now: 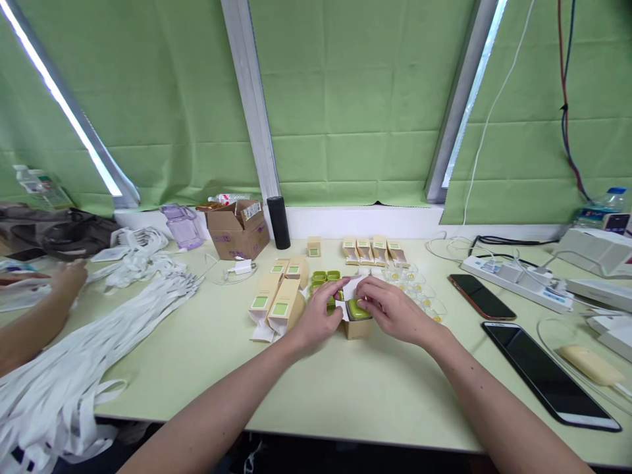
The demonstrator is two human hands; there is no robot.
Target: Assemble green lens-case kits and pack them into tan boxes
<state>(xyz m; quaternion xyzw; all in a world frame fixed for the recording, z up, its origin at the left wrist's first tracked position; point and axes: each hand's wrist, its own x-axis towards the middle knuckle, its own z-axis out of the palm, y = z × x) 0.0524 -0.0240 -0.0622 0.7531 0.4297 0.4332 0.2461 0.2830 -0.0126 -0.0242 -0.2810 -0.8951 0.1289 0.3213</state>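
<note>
My left hand and my right hand meet over a small open tan carton in the middle of the table. A green soap bar sits in the carton's mouth. My right fingers press on the soap and a white paper flap; my left fingers curl around the carton's left side. More green soaps lie just behind my left hand. Several tan cartons with green labels lie to the left.
A row of open cartons and clear plastic trays sit behind. Two phones, a power strip, white ribbons, a cardboard box, a black cylinder. Another person's hand is at far left.
</note>
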